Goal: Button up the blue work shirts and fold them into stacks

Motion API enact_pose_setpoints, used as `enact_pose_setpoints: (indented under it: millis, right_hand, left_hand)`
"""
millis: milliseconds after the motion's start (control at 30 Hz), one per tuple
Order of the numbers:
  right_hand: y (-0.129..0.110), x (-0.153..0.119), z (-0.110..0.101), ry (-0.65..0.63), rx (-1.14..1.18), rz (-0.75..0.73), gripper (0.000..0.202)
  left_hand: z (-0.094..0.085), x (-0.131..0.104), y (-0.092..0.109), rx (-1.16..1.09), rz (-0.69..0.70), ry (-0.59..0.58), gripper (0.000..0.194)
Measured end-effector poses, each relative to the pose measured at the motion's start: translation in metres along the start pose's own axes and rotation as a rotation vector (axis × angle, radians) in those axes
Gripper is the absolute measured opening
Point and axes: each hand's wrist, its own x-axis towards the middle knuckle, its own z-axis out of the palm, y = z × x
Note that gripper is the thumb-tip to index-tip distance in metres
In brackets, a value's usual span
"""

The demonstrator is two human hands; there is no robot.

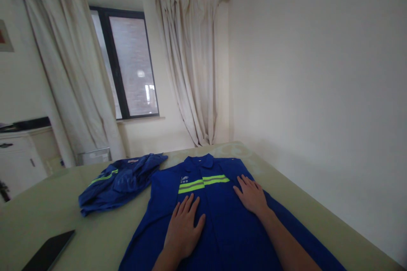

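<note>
A blue work jacket (pixel 219 220) lies spread face up, its collar at the far end. Yellow-green reflective bands (pixel 216 180) cross its chest, with a small white logo above the left one. My left hand (pixel 184 224) rests flat on the jacket's front just below the band, fingers spread. Near the right end of the band, my right hand (pixel 251 194) lies on the cloth, fingers stretched out and apart. Neither hand grips anything. The jacket's lower part runs out of view at the bottom.
To the left lies a second blue garment (pixel 127 182), crumpled, with a reflective stripe. A dark flat device (pixel 49 252) is at the near left of the pale green covered surface (pixel 95 230). A wall (pixel 318 93) borders the right side; curtains (pixel 193 63) and a window stand behind.
</note>
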Motion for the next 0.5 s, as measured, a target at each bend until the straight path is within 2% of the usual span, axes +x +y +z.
enact_pose_setpoints:
  millis: [100, 233, 333, 433, 500]
  right_hand:
    - [-0.002, 0.003, -0.007, 0.026, 0.004, 0.002, 0.045]
    - [-0.014, 0.002, -0.019, 0.134, 0.068, -0.024, 0.047]
    - [-0.026, -0.003, -0.020, 0.062, 0.127, -0.141, 0.050]
    - [-0.031, -0.006, -0.017, 0.057, 0.153, -0.158, 0.053]
    - [-0.030, -0.006, -0.013, 0.112, 0.143, -0.128, 0.056]
  left_hand:
    - [-0.001, 0.000, 0.001, -0.011, -0.006, 0.000, 0.065]
    - [0.003, 0.001, 0.000, -0.014, -0.001, 0.020, 0.063]
    - [0.007, 0.002, -0.002, -0.006, 0.012, 0.060, 0.061]
    - [0.010, 0.001, -0.004, 0.060, 0.007, 0.179, 0.054]
    - [0.012, 0.000, -0.005, 0.156, -0.089, 0.294, 0.049]
